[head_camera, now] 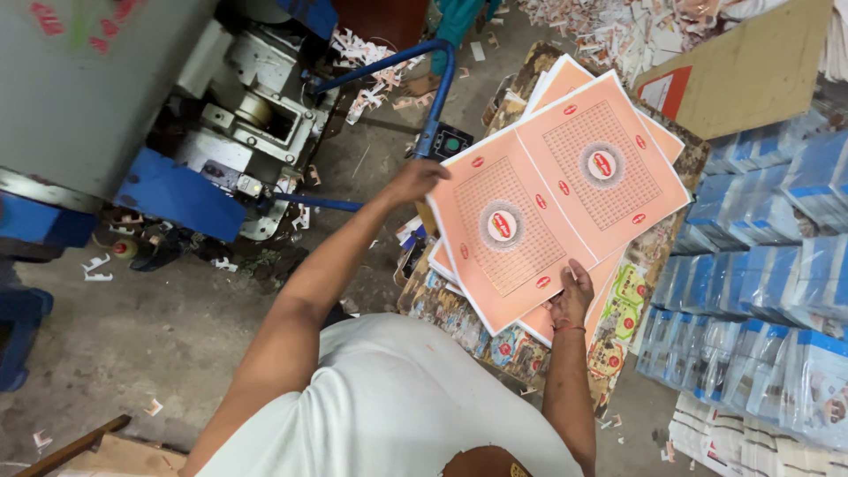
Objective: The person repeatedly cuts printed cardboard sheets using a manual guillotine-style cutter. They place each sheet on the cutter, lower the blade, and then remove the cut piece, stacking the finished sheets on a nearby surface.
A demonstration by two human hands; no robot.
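Nearest: right hand [572,296], fingers spread flat, pressed on the near edge of the top sheet — a large salmon-pink printed paper sheet [556,199] w/ two grid panels, each w/ a round red-and-white emblem at centre. Left hand [417,181] is at the sheet's far-left corner, fingers curled on the edge; can't tell if it pinches or just steadies. So the sheet lies between both hands, up and left of the right hand, right of the left one. Long axis runs diagonal, lower-left to upper-right, skewed vs. the stack below. Right hand is the nearer to the body.

Sheet rests on a stack of like pink sheets [552,88], which sits on a pile of multicolour printed cardboard [459,305]. Right of it: rows of blue-and-white wrapped packets [777,256]. Left, across the grey concrete floor [168,327]: a grey-and-blue metal machine [221,132] w/ a blue tubular handle [397,66]. Far back: white paper offcuts [618,26], a brown cardboard panel [751,75].
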